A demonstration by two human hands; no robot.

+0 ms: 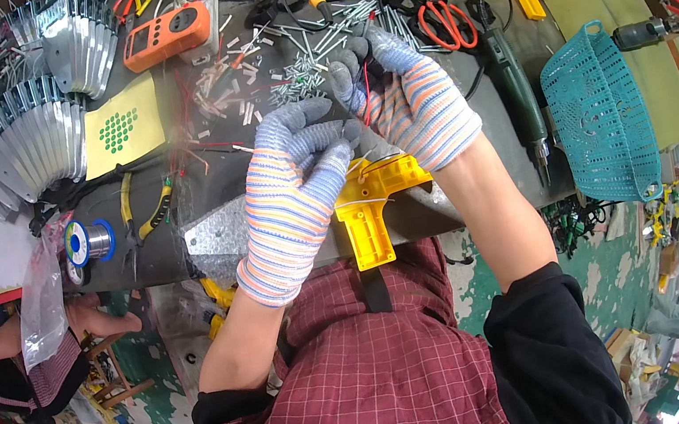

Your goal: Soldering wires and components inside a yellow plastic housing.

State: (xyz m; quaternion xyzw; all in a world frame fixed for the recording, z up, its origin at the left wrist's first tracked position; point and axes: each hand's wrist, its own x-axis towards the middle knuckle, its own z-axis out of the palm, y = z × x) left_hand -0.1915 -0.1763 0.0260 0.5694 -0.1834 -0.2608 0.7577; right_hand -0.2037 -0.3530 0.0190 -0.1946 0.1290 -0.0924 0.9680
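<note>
Both my hands wear striped knitted gloves with grey fingertips and are raised over the near edge of the bench. My right hand is closed, with a thin red wire pinched in its fingers and hanging down beside the palm. To its left, my left hand has its thumb and fingertips drawn together; whatever they may hold is too small to make out. Below the hands, at the bench edge, lies a yellow gun-shaped plastic housing half with its hollow inside facing up and thin wire across it. A flat metal plate lies partly behind my left hand.
Loose screws and short white sleeves cover the bench's middle. An orange multimeter, stacked metal plates, solder spool and pliers are left. Red-handled scissors, a power screwdriver and teal basket are right.
</note>
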